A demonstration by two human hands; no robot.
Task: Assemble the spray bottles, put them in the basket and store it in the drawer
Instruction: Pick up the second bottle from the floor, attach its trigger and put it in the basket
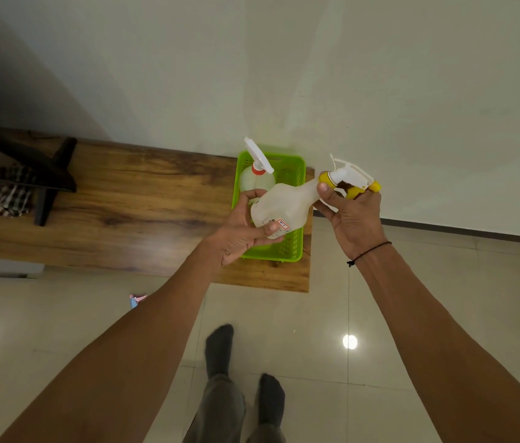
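A translucent white spray bottle [284, 206] lies tilted above the green basket [293, 247], its neck pointing right. My left hand [242, 228] grips its body from below. My right hand [352, 215] holds the white and yellow trigger head [349, 177] at the bottle's neck, thumb on the yellow collar. A second bottle [257, 179] with a white trigger and red collar stands upright in the basket's far left corner. The basket rests on the right end of a wooden cabinet top [130, 212].
A black monitor stand [46, 177] and a checked cloth [7, 195] sit at the cabinet top's left. A pale wall rises behind. My socked feet [242, 362] stand on a glossy tiled floor; a small pink and blue item [135, 300] lies there.
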